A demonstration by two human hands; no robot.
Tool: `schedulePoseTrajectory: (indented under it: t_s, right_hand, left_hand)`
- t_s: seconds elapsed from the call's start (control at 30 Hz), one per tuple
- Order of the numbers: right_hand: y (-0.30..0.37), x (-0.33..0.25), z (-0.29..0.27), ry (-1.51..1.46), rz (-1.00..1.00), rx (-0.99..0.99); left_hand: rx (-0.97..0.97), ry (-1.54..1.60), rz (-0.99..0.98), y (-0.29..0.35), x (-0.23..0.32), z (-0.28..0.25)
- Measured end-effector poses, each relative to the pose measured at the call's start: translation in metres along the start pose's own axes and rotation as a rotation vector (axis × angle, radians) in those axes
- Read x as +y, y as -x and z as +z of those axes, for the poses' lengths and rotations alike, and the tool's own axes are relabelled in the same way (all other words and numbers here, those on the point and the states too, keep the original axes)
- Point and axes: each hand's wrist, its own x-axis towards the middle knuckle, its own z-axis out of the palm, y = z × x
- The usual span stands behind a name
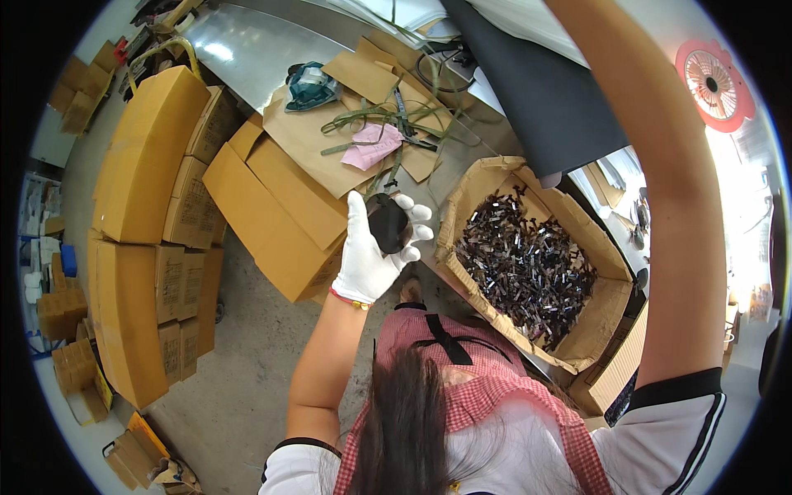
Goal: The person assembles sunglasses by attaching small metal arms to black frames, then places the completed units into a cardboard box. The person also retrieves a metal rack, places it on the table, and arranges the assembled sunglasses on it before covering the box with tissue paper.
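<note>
Grey concrete floor (260, 355) is seen below the work place, and a shiny metal table (239, 45) is set in the upper part of the view. Nearest, a red-and-white checked apron (495, 408) is worn over a white shirt with black-edged sleeves (652, 445). Just beyond it, the left hand (369, 271), covered by a white fabric glove, is raised with its palm turned upward, and a dark, round, glossy disc (388, 224) is held in it: the thumb is placed on one side and the curled fingers on the other, so the disc is clamped between them. On the wrist, a thin red band with a yellow ornament (355, 303) is worn. The bare right arm (681, 206) is stretched past the top edge; the right hand is hidden and its state cannot be told. To the right of the disc, a heap of small, dark, shiny pieces (528, 268) is contained in a brown cardboard box with an uneven rim (586, 231). To the left, a large brown carton with open flaps (268, 223) is placed. Farther, flat green straps (356, 118), a crumpled pink piece (373, 148) and a teal-and-white plastic bundle (312, 89) are laid on brown sheets (301, 144). Tall stacks of brown cartons (148, 157) are kept at far left, and a round red fan (712, 84) is found at far right.
</note>
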Motion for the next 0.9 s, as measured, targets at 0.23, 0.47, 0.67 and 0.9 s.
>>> schedulePoseTrajectory:
  t_s: [0.23, 0.47, 0.67, 0.9]
  right_hand:
    - [0.201, -0.071, -0.031, 0.345, 0.400, -0.721]
    - [0.289, -0.151, -0.089, -0.235, 1.123, -0.619]
    - [0.326, -0.175, -0.154, -0.250, 1.455, -0.212]
    - [0.360, -0.232, -0.207, -0.283, 1.588, 0.554]
  left_hand:
    - [0.017, -0.106, 0.001, -0.030, -0.011, 0.014]
    - [-0.187, -0.446, -0.239, -0.078, -0.051, 0.059]
    - [-0.294, -0.512, -0.385, -0.101, -0.113, 0.098]
    - [-0.286, -0.190, -0.174, -0.109, -0.187, 0.125]
